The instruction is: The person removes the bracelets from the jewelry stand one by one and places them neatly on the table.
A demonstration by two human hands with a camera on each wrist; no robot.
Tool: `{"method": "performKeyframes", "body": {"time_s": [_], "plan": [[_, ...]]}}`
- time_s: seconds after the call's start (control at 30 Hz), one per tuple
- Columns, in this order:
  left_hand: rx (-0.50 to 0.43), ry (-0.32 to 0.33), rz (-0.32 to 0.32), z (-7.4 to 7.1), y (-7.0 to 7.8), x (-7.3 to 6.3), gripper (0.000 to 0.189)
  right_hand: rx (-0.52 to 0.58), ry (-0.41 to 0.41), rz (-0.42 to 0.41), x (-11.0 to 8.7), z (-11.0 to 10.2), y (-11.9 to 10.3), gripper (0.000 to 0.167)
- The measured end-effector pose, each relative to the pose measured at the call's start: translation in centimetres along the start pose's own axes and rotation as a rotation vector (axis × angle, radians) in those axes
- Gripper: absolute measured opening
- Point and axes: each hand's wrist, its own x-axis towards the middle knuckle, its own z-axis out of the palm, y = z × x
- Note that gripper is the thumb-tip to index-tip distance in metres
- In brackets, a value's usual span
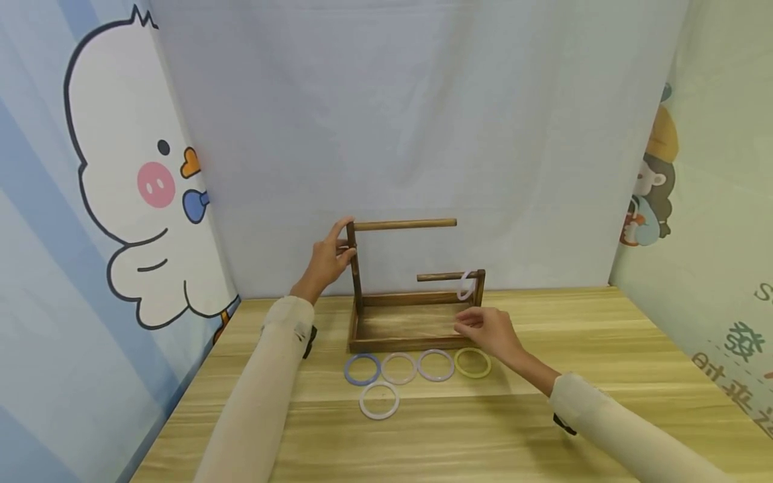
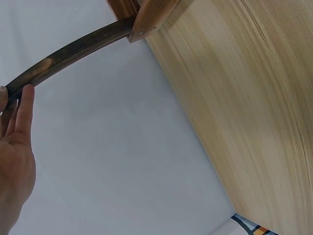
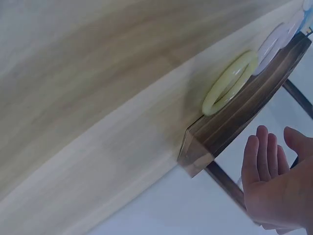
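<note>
A dark wooden rack (image 1: 417, 344) stands at the table's back, with a tall left post, a shorter right post and a bar from each. My left hand (image 1: 329, 260) holds the tall post (image 2: 73, 58) near its top, fingers and thumb on either side. A pale lilac ring (image 1: 466, 286) hangs on the lower bar (image 1: 439, 276). My right hand (image 1: 492, 332) hovers by the rack's right front corner, holding nothing. Nearest to it on the table lies a yellow ring (image 3: 230, 83). Left of that lie a lavender ring (image 1: 436, 350), a pink ring (image 1: 399, 354) and a blue ring (image 1: 362, 355).
A white ring (image 1: 379, 418) lies in front of the row, nearer me. The upper bar (image 1: 404, 225) points right from the tall post. Behind the wooden table (image 1: 483, 436) hangs a pale curtain (image 1: 392, 121), with printed panels at left and right.
</note>
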Motion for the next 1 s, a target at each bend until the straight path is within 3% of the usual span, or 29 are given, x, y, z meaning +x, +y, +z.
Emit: {"method": "performKeyframes", "body": {"time_s": [0.53,0.77,1.0], "plan": [[-0.009,-0.02,-0.019,-0.2,0.4,-0.2,0.072,-0.062,0.12,0.023,2.6,-1.5,2.0,0.025],[-0.028,-0.022,-0.022,-0.1,0.2,-0.2,0.072,-0.066,0.145,0.027,3.3,-1.4,1.8,0.027],[-0.007,-0.007,0.013,-0.1,0.0,-0.2,0.073,-0.04,0.195,0.035,4.1,-0.9,1.4,0.03]]}}
